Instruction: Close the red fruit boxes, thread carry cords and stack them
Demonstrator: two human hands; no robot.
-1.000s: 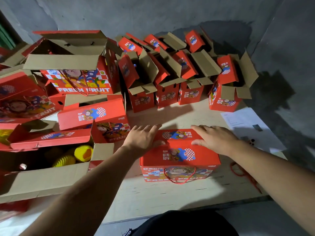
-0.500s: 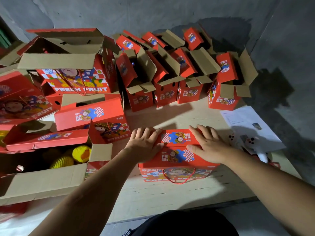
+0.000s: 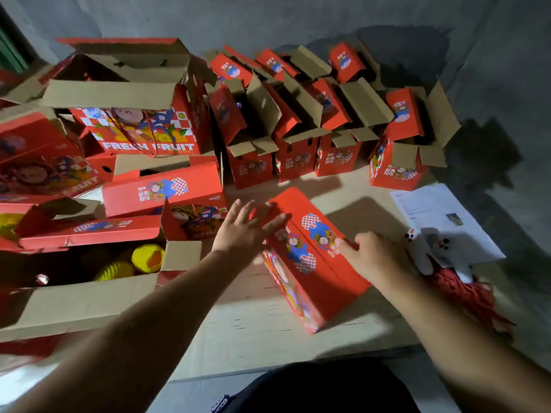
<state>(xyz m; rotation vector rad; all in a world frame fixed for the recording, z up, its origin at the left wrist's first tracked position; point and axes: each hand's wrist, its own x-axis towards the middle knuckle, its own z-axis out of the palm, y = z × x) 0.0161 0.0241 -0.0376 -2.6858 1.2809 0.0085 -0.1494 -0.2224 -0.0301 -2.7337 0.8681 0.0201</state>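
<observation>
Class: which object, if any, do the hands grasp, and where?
No grasp: left hand presses straight fingers on the closed red box at its far end; right hand touches its right edge.

closed red box (image 3: 313,257) skewed on board (image 3: 253,329) | left hand (image 3: 244,231) flat on far end | right hand (image 3: 372,257) at its side

"FRESH FRUIT" in white on the large open red box (image 3: 143,135), "FRUIT" (partly cut off) on the tilted box (image 3: 38,162) at left
</observation>
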